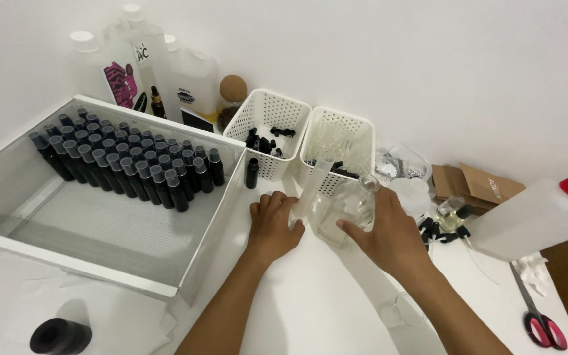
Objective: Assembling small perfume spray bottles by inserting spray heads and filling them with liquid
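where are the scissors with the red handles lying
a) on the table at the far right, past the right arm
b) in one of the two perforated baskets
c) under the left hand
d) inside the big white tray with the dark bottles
a: the scissors lie flat on the white table at the right edge of the view, beyond the right hand, below the tilted plastic jug with the red cap.
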